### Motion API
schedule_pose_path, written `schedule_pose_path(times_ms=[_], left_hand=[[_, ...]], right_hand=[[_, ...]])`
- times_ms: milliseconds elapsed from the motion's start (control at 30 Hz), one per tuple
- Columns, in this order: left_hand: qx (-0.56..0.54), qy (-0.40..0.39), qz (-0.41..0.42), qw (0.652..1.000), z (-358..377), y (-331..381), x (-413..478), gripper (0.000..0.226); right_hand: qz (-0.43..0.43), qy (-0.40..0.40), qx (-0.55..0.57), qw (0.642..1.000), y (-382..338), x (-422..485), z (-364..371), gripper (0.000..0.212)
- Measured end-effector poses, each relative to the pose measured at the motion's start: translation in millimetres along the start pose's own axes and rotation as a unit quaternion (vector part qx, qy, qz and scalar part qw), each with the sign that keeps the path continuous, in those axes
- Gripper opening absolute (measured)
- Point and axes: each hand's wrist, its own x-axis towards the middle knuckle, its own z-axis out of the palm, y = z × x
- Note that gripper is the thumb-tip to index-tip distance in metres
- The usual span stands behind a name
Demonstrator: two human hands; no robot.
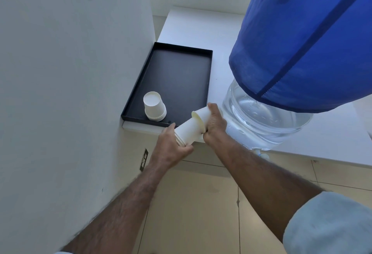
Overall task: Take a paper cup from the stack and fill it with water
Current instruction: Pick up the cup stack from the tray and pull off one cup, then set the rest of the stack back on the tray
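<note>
My left hand [171, 147] grips a short stack of white paper cups [187, 132] by its rims, held sideways in the air at the counter's front edge. My right hand [214, 126] holds a single white paper cup [201, 115], tilted and just off the end of that stack. A second stack of upside-down white cups [154, 106] stands in the near left corner of a black tray [181, 72]. To the right stands a clear water jug [261, 117] under a blue cloth cover [302, 38], with its tap [261, 154] at the counter edge.
The tray and jug rest on a white counter [201, 28]. A white wall [70, 72] runs close along the left, with a dark socket plate [144, 159] low on it. Beige floor tiles [201, 203] lie below the counter.
</note>
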Motion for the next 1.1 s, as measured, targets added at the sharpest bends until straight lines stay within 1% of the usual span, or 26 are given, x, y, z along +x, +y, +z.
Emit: schedule_pose_path(times_ms=[67, 167, 267, 300, 367, 467, 533, 567, 667, 767, 867, 967, 1033, 1100], left_hand=[[-0.035, 0.01, -0.002, 0.999, -2, -5, -2, 0.079], [-0.107, 0.035, -0.038, 0.993, -9, -15, -5, 0.067], [-0.213, 0.05, -0.085, 0.972, -13, -19, -8, 0.063], [-0.242, 0.055, -0.091, 0.964, -12, -17, -7, 0.065], [-0.263, 0.068, -0.085, 0.959, -10, -10, -1, 0.068], [-0.258, 0.089, -0.071, 0.959, -3, 2, 13, 0.066], [-0.244, 0.092, -0.062, 0.963, 5, 10, 24, 0.06], [-0.229, 0.093, -0.06, 0.967, 9, 13, 30, 0.058], [-0.17, 0.111, -0.053, 0.978, 19, 18, 46, 0.057], [-0.138, 0.14, -0.053, 0.979, 26, 19, 61, 0.06], [-0.096, 0.155, -0.048, 0.982, 32, 17, 73, 0.062], [-0.054, 0.15, -0.052, 0.986, 38, 14, 79, 0.063], [-0.026, 0.155, -0.055, 0.986, 42, 12, 81, 0.064], [0.002, 0.163, -0.06, 0.985, 46, 11, 81, 0.065]], right_hand=[[0.009, -0.011, 0.01, 1.0, 0, -1, -3, 0.03], [0.025, -0.037, 0.06, 0.997, 2, -4, -7, 0.031], [0.065, -0.074, 0.105, 0.99, 1, -7, -17, 0.03], [0.08, -0.082, 0.116, 0.987, 3, -8, -22, 0.034], [0.105, -0.097, 0.126, 0.982, 7, -12, -37, 0.044], [0.105, -0.137, 0.102, 0.98, 16, -19, -69, 0.055], [0.1, -0.183, 0.107, 0.972, 23, -26, -95, 0.054], [0.101, -0.193, 0.105, 0.97, 27, -30, -109, 0.052], [0.125, -0.163, 0.086, 0.975, 43, -39, -150, 0.044], [0.149, -0.151, 0.122, 0.97, 61, -44, -189, 0.045], [0.158, -0.161, 0.146, 0.963, 68, -46, -219, 0.055], [0.167, -0.216, 0.133, 0.953, 65, -46, -239, 0.059], [0.158, -0.246, 0.104, 0.951, 63, -41, -251, 0.066], [0.14, -0.272, 0.045, 0.951, 60, -37, -259, 0.074]])
